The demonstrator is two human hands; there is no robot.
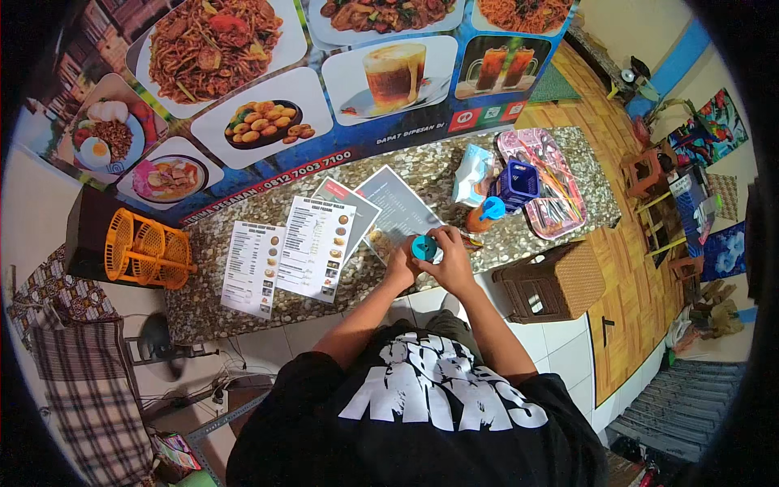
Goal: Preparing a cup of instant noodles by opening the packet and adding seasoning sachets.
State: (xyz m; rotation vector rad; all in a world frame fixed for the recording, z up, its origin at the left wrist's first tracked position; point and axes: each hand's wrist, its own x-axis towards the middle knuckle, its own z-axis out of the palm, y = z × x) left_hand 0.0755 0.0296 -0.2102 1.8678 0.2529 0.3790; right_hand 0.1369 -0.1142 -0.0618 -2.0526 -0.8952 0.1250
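Observation:
Near the front edge of a pebble-patterned table, my left hand (pixel 403 266) is wrapped around a container with a teal lid (pixel 424 247). On its other side, the fingers of my right hand (pixel 451 259) grip it near the lid; the container's body is mostly hidden by my hands. Just beyond them lies a dark grey menu sheet (pixel 398 204) that bears writing. A second grey menu (pixel 364 210) is partly covered by a white menu sheet (pixel 313 249), and another white menu (pixel 248 268) is further left.
An orange sauce bottle with a blue cap (pixel 490 210) stands right of my hands, near a tissue pack (pixel 473 176), a purple plastic basket (pixel 517 184) and a pink tray (pixel 557 222). An orange plastic rack (pixel 149 249) occupies the left end. A brown stool (pixel 551 283) stands at right.

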